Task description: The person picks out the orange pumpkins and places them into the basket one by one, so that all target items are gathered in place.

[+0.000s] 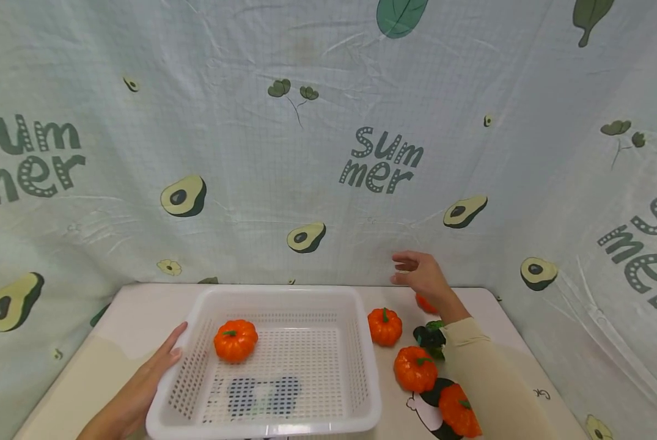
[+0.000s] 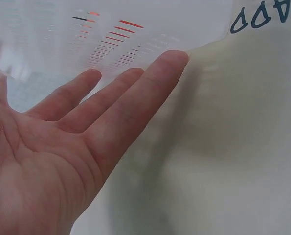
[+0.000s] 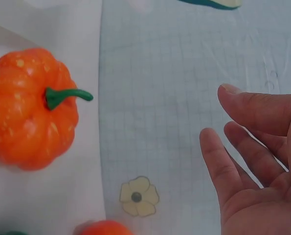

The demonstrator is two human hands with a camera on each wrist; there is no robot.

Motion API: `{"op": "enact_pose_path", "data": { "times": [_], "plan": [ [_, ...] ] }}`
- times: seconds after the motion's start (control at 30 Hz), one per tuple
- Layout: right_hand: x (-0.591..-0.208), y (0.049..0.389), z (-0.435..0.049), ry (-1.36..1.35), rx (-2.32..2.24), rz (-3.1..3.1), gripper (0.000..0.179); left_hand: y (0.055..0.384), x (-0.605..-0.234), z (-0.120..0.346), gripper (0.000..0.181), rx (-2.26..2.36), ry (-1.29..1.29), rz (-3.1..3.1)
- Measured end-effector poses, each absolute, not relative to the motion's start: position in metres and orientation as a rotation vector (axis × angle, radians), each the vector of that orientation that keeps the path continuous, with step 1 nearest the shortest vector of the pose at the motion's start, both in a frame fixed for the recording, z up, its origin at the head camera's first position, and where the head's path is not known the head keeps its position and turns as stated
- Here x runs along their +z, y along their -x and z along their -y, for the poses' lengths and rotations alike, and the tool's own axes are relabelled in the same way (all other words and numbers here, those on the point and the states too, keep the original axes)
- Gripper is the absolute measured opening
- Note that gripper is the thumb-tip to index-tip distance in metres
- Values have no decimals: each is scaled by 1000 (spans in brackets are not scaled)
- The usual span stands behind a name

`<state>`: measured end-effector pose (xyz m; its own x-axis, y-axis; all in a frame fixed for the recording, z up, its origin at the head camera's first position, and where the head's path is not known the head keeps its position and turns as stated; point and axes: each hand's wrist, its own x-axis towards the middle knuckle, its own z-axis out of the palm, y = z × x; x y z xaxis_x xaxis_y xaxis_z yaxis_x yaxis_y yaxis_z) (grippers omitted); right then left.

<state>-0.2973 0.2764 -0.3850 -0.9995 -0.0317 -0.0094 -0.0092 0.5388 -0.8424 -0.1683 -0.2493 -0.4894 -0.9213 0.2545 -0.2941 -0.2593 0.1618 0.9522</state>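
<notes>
A white perforated plastic basket (image 1: 262, 425) sits on the table with one small orange pumpkin (image 1: 236, 341) inside, near its left wall. My left hand (image 1: 141, 385) is at the basket's left side, and in the left wrist view its straight fingers (image 2: 130, 107) reach the basket's outer wall. Over the table's far right part my right hand (image 1: 423, 275) is raised, fingers spread and holding nothing. Below it a pumpkin (image 1: 426, 304) is partly hidden by the wrist. Another pumpkin (image 1: 385, 327) stands just right of the basket; a green-stemmed pumpkin (image 3: 33, 107) shows large in the right wrist view.
Nearer me on the right lie two more pumpkins, one whole in view (image 1: 415, 369) and one beside the sleeve (image 1: 459, 410). A dark green item (image 1: 430, 337) lies between them and the far pumpkin. A printed curtain (image 1: 251, 153) hangs behind the table (image 1: 113, 318).
</notes>
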Motion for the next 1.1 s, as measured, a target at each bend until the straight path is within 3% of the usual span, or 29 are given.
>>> {"op": "enact_pose_path", "data": {
  "times": [1.1],
  "plan": [
    [-397,296,-325,-183,-1454,-2790,56,169,-490,250,66,1775,26,-2084]
  ]
}}
